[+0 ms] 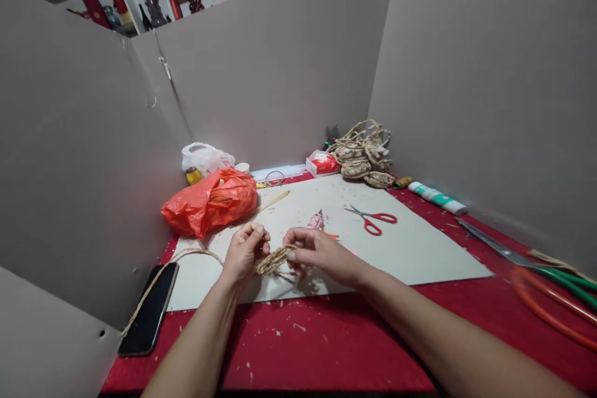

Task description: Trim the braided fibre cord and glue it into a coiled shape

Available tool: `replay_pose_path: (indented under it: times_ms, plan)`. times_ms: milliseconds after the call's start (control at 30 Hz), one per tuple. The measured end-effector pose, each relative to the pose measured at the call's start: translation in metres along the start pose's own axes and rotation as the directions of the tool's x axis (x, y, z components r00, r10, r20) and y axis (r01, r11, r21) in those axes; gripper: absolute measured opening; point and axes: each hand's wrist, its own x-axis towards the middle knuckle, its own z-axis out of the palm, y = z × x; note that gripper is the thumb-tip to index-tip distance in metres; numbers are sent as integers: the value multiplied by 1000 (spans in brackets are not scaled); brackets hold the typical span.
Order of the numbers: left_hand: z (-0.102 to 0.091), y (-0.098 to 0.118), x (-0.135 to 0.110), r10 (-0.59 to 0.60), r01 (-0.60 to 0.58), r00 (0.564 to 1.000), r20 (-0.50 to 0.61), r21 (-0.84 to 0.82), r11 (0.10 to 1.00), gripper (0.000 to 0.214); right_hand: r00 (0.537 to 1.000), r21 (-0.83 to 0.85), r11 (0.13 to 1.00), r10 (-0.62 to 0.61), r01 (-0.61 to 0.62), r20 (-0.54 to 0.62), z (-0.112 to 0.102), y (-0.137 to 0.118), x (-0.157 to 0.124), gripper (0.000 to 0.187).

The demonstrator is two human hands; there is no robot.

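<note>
A small coil of braided straw cord [276, 259] is between my two hands over the white board [410, 249]. The fingers of my right hand [321, 256] pinch its upper right edge. My left hand [245, 252] is closed at the coil's left end, thumb and fingertips together. A loose straw cord [200, 251] runs from behind my left hand across a black phone [149, 311] to the left edge. Just beyond my right hand lies a pink tool with a dark pointed nozzle [316, 220], partly hidden. Red-handled scissors [372, 219] lie open farther right.
An orange plastic bag [212, 202] and a white bag [208, 157] stand at back left. Straw coils [361, 158] are piled at back right beside a red-and-white box [323, 163]. Large shears [517, 256] lie at right on the red cloth [326, 348]. Grey panels surround the table.
</note>
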Motion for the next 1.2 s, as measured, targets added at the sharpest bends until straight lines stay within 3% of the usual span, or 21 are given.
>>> replay_pose_path:
  times_ms: [300,367,467,567,967,1100,1200]
  plan:
    - [-3,-6,2,50,-44,996,-76,77,996,53,1000,-55,998,-2,3,19,0,3,0,20]
    - [-3,-4,2,63,-58,995,-71,72,996,48,1000,-75,997,-10,11,19,1,2,0,19]
    - [-3,0,0,58,-55,997,-45,58,997,34,1000,-94,996,-11,12,12,2,0,-1,16]
    - [-3,2,-2,27,-25,999,-27,67,997,43,1000,-108,994,-15,13,-15,1,0,-1,14]
    - [11,21,-21,-70,28,990,125,306,952,39,992,-176,984,-53,32,-116,2,5,0,7]
    - [12,18,-23,-46,-9,990,134,380,925,38,991,-178,983,-55,33,-120,0,5,0,13]
    - [12,15,-22,-42,-17,986,164,343,939,36,989,-177,984,-52,27,-136,-1,2,0,21]
